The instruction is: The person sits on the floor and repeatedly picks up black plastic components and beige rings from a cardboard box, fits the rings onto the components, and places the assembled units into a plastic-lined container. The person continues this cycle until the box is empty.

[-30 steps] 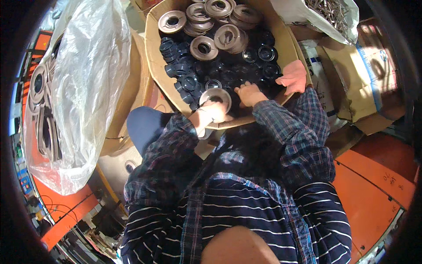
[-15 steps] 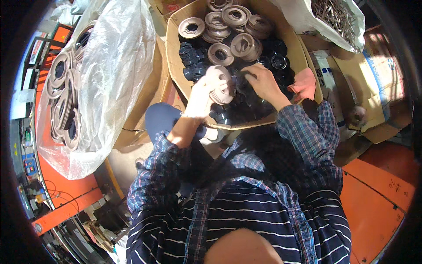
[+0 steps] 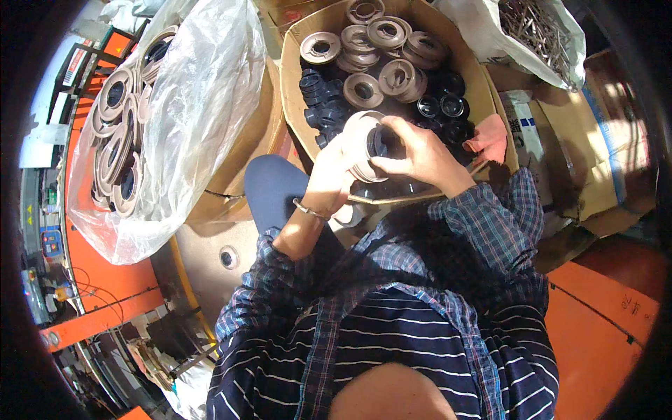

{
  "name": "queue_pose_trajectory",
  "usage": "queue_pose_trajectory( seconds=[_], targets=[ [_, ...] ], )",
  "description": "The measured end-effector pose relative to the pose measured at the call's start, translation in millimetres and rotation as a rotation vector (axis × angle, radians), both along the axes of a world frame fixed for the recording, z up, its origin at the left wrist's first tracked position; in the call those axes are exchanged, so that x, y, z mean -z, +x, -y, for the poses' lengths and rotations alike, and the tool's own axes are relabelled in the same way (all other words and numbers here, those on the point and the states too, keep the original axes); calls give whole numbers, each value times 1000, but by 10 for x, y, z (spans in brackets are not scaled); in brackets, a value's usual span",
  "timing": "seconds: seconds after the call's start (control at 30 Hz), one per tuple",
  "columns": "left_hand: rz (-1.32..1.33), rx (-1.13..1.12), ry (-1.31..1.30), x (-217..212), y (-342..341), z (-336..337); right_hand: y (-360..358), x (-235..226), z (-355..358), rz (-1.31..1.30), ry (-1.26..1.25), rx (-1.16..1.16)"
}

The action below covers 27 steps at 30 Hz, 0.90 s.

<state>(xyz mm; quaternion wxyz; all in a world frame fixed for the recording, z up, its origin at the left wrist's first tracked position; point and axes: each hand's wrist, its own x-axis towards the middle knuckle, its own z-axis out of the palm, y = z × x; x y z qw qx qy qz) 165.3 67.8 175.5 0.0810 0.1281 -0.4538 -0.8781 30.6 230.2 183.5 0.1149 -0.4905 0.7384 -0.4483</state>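
Note:
My left hand [image 3: 330,166] is closed around a short stack of beige flanged plastic rings [image 3: 359,134], held over the near side of a cardboard box. Between the thumb and fingers of my right hand [image 3: 428,155] is a black ribbed plastic collar [image 3: 378,143], pressed up to the centre of the top ring. I cannot tell whether the collar sits inside the ring. Beyond my hands, several black collars [image 3: 327,112] fill the box [image 3: 290,105]. On top of them lie more beige rings [image 3: 363,91], some in stacks.
A clear plastic bag [image 3: 203,119] with beige rings, some with black centres, lies at the left. A pink cloth [image 3: 488,138] hangs on the box's right edge. A white sack of thin metal pieces [image 3: 535,31] stands at the back right. One ring [image 3: 228,257] lies on the floor.
My right hand has come out of the box with a black collar and met the ring stack in my left hand. The view has shifted slightly.

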Motion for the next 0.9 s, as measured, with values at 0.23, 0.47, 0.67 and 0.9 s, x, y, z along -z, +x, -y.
queue_pose_trajectory(
  seconds=[0.23, 0.47, 0.67, 0.9],
  targets=[
    [105, -104, -661, -61, 52, -253, 85, 247, 165, 608, -63, 180],
    [59, -163, -723, 81, 96, -375, -7, 221, 209, 1244, 115, 83],
    [-37, -182, -65, -8, 8, -233, -102, 145, 50, 157, -113, 6],
    [87, -217, -894, 73, 31, -493, -2, 319, 236, 1337, -83, 253]
  ],
)
